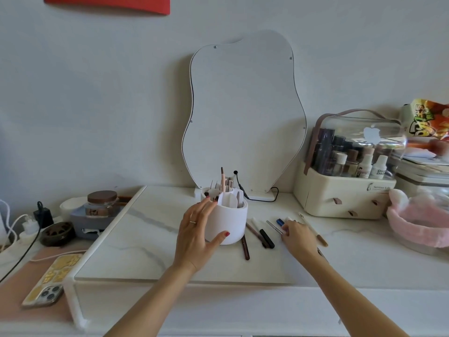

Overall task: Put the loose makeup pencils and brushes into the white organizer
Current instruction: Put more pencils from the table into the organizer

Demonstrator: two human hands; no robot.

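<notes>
Left hand (197, 235), fingers spread, steadies organizer (228, 222); right hand (297, 235) pinches a pencil (274, 226); neighbouring pencils may roll deskward.

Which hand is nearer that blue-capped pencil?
Right. The right hand lies just beside the blue-capped pencil, fingertips at it; the left hand rests on the white organizer, further left.

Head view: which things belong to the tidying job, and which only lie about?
Job: white organizer, loose pencils, dark pencil, beige pencil, left hand, right hand.
Lying about: phone, jar, cosmetics box, mirror.
</notes>
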